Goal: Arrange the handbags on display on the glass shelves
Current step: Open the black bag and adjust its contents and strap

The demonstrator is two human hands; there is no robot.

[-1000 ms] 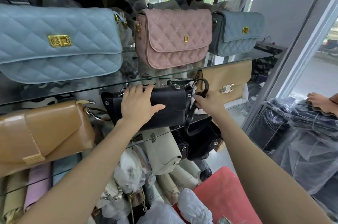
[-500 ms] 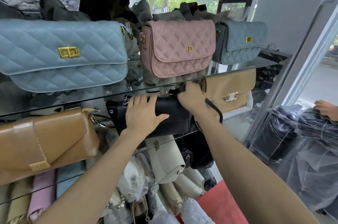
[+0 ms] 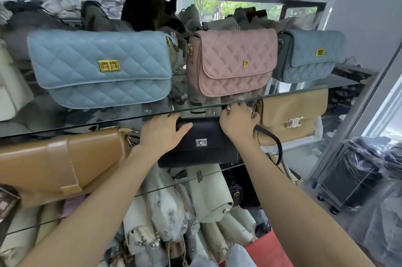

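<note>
Fingers of the left hand and right hand grip the black handbag, seemingly nearly seated between tan bags; its strap dangles untucked.

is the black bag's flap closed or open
Closed. The black bag has its flap lying flat down its front, and the silver clasp sits at the flap's edge.

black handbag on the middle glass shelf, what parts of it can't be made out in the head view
Head view:
- Top left corner of the black leather handbag: covered by the left hand.
- Top right corner and strap attachment: covered by the right hand.
- Back and base: face away from the camera.
- Silver clasp: too small to tell if it is latched.
- Right hand's fingertips: tucked behind the upper glass shelf edge.
</note>
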